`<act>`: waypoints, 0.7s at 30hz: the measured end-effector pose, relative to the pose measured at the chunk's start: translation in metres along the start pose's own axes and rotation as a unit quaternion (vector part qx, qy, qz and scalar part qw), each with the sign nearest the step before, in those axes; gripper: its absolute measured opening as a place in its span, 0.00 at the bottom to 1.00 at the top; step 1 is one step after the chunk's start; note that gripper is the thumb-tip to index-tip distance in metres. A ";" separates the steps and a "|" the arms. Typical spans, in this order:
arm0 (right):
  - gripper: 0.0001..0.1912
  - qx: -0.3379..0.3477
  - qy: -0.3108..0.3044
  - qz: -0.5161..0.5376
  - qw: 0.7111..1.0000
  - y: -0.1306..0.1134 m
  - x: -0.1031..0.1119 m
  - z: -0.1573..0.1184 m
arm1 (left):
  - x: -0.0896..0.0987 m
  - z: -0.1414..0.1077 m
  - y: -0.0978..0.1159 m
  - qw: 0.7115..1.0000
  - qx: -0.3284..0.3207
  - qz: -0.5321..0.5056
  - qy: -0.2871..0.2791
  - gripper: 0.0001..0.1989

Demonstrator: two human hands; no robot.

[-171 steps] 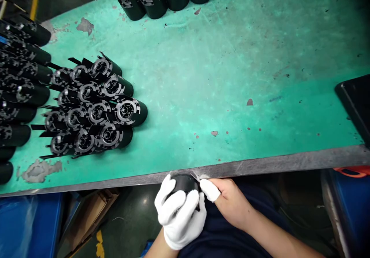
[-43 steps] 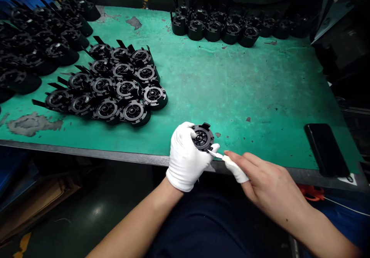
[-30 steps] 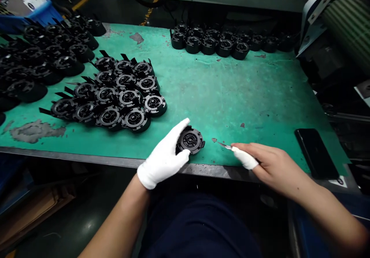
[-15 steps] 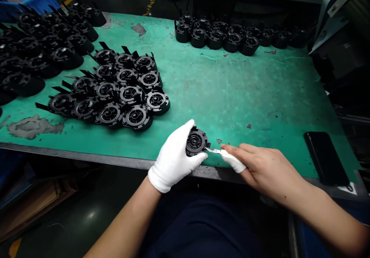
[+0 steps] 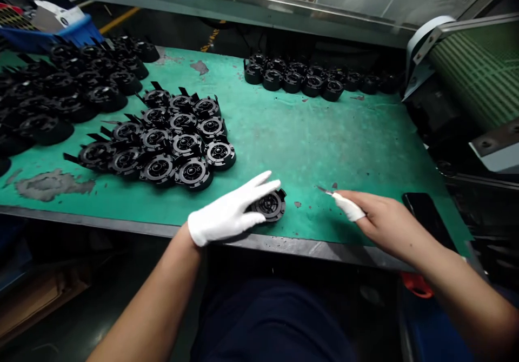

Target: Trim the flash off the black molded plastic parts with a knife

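Observation:
My left hand (image 5: 231, 210), in a white glove, reaches in from the left with fingers stretched out and spread. Its fingers and thumb lie around and against a round black plastic part (image 5: 271, 205), which rests near the table's front edge. My right hand (image 5: 383, 216) is to the right, apart from that part. Between its fingers and a white-covered thumb it pinches a small knife (image 5: 325, 191), the thin blade pointing left over the green surface. Most of the knife's handle is hidden in the grip.
Several similar black parts (image 5: 186, 144) stand grouped on the green table (image 5: 284, 140), with more at the far left and a row (image 5: 292, 82) at the back. A phone (image 5: 425, 216) lies at the right. A green belt (image 5: 482, 64) and a blue bin (image 5: 81, 29) flank the table.
The knife in my right hand has drawn away from the round part's edge, to the right and upward. My left hand's fingers have straightened, and the part has turned slightly. The view has tilted up.

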State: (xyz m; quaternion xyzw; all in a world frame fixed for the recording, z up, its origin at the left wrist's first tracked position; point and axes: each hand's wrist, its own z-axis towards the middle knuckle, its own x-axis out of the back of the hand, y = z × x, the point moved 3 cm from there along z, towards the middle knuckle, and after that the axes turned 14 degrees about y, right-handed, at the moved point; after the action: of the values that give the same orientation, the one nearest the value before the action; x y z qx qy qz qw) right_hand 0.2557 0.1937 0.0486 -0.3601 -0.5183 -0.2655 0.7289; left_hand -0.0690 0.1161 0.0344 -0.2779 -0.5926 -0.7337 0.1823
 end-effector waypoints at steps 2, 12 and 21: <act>0.24 -0.004 -0.032 0.031 0.999 -0.012 -0.009 -0.005 | 0.013 0.001 -0.004 0.996 0.019 -0.046 0.074 0.32; 0.18 0.096 -0.082 0.047 0.991 -0.074 -0.023 0.042 | -0.043 -0.004 -0.008 0.967 0.095 0.038 0.233 0.55; 0.23 0.033 -0.076 -0.164 0.983 -0.015 -0.022 0.073 | -0.038 -0.003 -0.002 0.964 0.103 0.085 0.231 0.43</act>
State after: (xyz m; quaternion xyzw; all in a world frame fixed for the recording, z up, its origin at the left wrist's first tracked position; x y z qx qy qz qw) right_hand 0.1962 0.2440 0.0464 -0.2646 -0.6329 -0.3359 0.6454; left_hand -0.0411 0.1112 0.0089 -0.1298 -0.5813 -0.6948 0.4032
